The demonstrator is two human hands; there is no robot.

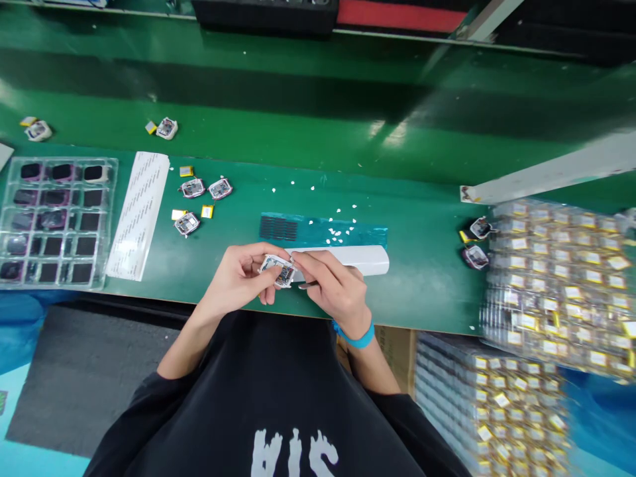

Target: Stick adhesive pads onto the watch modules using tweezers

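My left hand (243, 275) is closed around a small white watch case (282, 271), tilted open with its circuit board showing. The left thumb presses on the board. At the right edge of the case, the thumb and forefinger of my right hand (335, 281) are pinched together. A thin metal tool (309, 285) pokes out from under the right fingers; its kind is mostly hidden. Beneath and behind the hands lie a white backing strip (370, 259) and a teal film sheet (322, 228) carrying black strips. Several small white bits (336, 233) are scattered over and near the film.
On the left are a clear tray (112, 225) of watch cases and screens, a white printed sheet (138, 215), and open watch cases (192, 188) with yellow batteries (207, 211). To the right are stacked clear trays (561, 278), two cases (476, 257) and a white post (541, 172).
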